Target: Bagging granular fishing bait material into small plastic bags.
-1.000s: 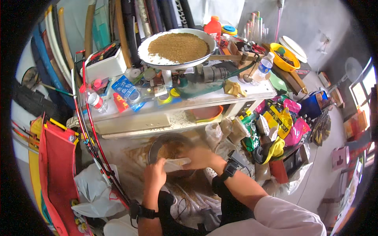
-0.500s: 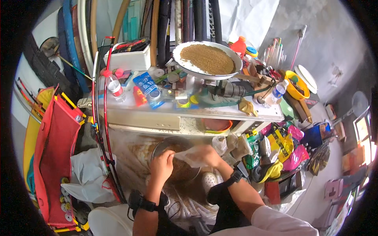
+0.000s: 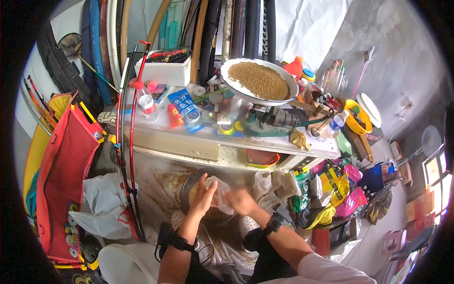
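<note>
A clear plastic bag (image 3: 220,195) is between my hands, low over a dark metal basin (image 3: 185,185) on the floor. My left hand (image 3: 203,195) grips the bag's left side, with the fingers pointing up. On its other side, my right hand (image 3: 241,202) is curled at the bag and blurred by motion. Pale brown crumbly material shows in the basin beside my left hand. Both hands and the bag hide much of the basin's inside.
A bench (image 3: 165,138) stands beyond the basin, bearing a wide white pan (image 3: 228,84) of brown granules and bottles. Red poles (image 3: 133,142) and a red open bag (image 3: 66,175) stand left. Colourful packets (image 3: 333,184) crowd the right. A white bucket (image 3: 125,265) sits lower left.
The plastic bag was stretched out between my hands; now it is bunched and more upright. My left hand has turned with its fingers up, and the right has come closer to it.
</note>
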The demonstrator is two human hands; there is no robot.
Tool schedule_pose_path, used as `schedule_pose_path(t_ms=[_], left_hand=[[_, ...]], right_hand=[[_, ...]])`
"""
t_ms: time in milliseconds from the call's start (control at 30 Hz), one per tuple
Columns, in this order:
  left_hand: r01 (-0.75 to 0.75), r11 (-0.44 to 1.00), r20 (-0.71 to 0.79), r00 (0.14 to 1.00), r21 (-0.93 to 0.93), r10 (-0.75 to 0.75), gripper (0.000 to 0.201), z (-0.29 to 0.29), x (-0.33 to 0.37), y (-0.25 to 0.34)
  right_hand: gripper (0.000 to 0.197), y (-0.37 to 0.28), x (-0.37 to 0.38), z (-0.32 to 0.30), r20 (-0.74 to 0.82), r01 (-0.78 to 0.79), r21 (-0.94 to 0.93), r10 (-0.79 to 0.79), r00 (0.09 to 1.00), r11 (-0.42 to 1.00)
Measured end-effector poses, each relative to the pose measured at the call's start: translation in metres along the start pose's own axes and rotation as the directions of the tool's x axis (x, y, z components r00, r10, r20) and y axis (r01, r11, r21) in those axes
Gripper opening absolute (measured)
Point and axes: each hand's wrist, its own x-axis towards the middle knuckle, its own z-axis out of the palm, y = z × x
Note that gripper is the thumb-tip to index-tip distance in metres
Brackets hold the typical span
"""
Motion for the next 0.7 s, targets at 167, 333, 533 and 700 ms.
schedule_pose_path(t_ms=[167,333,533,700], left_hand=[[-0.315,0.665,0.107,0.936,0.677,0.335,0.059,-0.009,0.013,-0.013],[-0.389,0.723,-0.097,0.843,0.570,0.529,0.063,0.001,-0.004,0.006],[-0.431,0.410,0.088,0.768,0.804,0.635,0.067,-0.016,-0.003,0.003],[-0.368,0.529,0.041,0.847,0.765,0.529,0.043,-0.021,0.004,-0.003]], right_hand=[[0.036,-0.005,0.008,0.004,-0.057,0.059,0.127,-0.052,0.997,0.990],[0.031,-0.026,0.008,0.008,-0.033,0.022,0.086,-0.019,0.999,0.996],[0.032,-0.020,0.016,0.013,-0.178,0.080,0.304,-0.026,0.984,0.949],[0.034,-0.036,0.010,0.003,-0.119,0.097,0.133,-0.081,0.990,0.986]])
